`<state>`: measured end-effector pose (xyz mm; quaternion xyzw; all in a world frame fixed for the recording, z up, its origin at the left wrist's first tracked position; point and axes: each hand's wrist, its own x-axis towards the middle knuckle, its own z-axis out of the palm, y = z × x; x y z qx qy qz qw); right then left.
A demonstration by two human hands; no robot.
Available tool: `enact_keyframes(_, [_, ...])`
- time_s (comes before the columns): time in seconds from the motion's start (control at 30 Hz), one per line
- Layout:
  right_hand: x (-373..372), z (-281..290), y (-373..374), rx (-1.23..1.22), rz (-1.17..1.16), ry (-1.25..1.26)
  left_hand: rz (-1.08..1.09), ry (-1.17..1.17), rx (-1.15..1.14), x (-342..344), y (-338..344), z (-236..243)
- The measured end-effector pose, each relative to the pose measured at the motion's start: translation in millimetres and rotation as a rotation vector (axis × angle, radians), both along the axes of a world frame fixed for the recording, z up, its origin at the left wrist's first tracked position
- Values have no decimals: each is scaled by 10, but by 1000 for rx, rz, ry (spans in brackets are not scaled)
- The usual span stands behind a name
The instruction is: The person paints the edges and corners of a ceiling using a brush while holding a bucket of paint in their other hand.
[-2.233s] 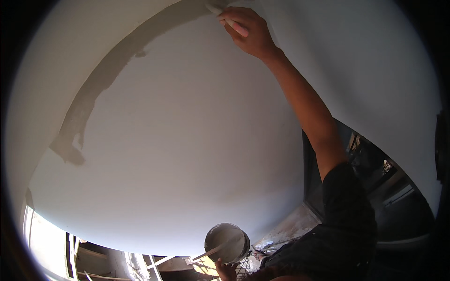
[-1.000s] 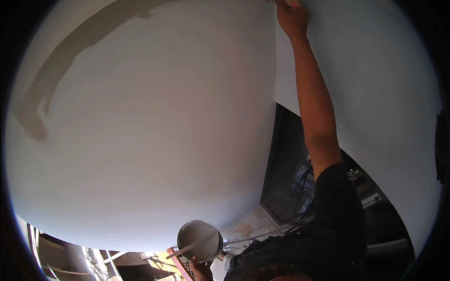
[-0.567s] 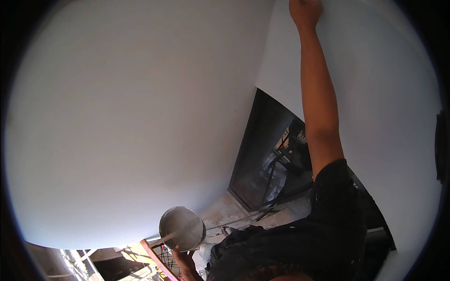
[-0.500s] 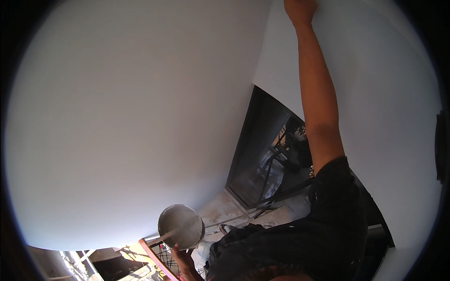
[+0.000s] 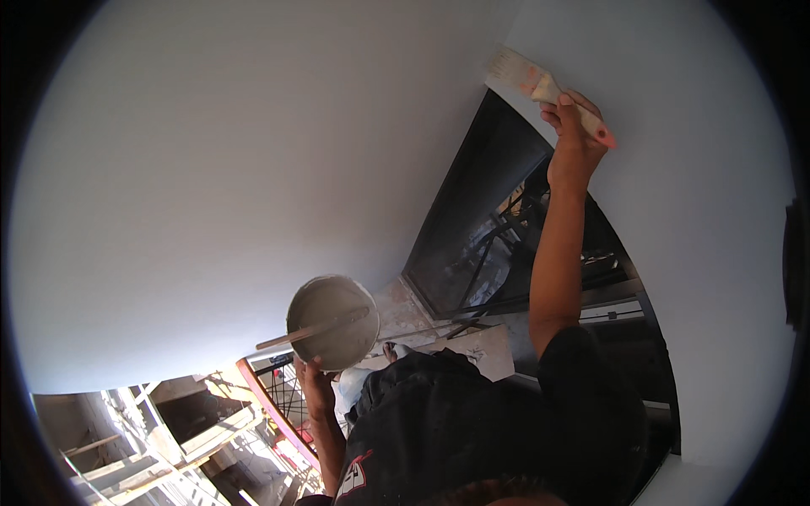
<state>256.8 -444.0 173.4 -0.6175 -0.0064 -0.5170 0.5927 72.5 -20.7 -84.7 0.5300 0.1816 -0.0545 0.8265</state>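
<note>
Raised at the upper right, my right hand (image 5: 576, 126) is closed around the handle of a wide paintbrush (image 5: 531, 78). Its bristles are coated pale and lie close to the corner where two pale walls meet, above a dark window frame. Down at the lower middle, my left hand (image 5: 315, 384) grips a round bucket (image 5: 334, 364) at its near side. Greyish paint (image 5: 325, 308) fills part of the bucket, and a wooden stick (image 5: 312, 329) lies across it, one end sticking out over the left rim.
A large pale wall (image 5: 236, 169) spans the left, another wall (image 5: 709, 253) the right. Between them stands a dark-framed glass window (image 5: 472, 228) with reflections. A red-brown railing (image 5: 274, 413) with black bars is at lower left, with sunlit wooden planks (image 5: 139, 476) below it.
My right arm has come down from the top edge, bringing the paintbrush into view. The bucket in my left hand sits higher in the picture, and the whole view has shifted.
</note>
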Motion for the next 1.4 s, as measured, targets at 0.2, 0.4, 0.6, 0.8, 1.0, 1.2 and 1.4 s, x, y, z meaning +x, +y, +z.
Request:
enact_keyframes(0.2, [-664, -924, 301, 56, 569, 362, -77, -68, -67, 385, -462, 75])
enact_keyframes(0.4, [-850, -1308, 757, -87, 699, 666, -136, -76, -29, 520, -712, 268])
enact_keyframes(0.6, [-819, -1532, 857, -520, 599, 803, -176, -166, 81, 516, -800, 233])
enact_keyframes(0.8, [-890, -1712, 879, -469, 558, 709, -210, -170, 71, 580, -773, 183])
enact_keyframes(1.0, [-943, -1861, 867, -73, 520, 752, -268, -137, 17, 663, -705, 37])
enact_keyframes(1.2, [-996, -2087, 803, 514, 534, 691, -267, -148, -60, 735, -665, -33])
enact_keyframes(1.4, [-1102, -2370, 889, 727, 526, 597, -294, -163, -57, 800, -585, -112])
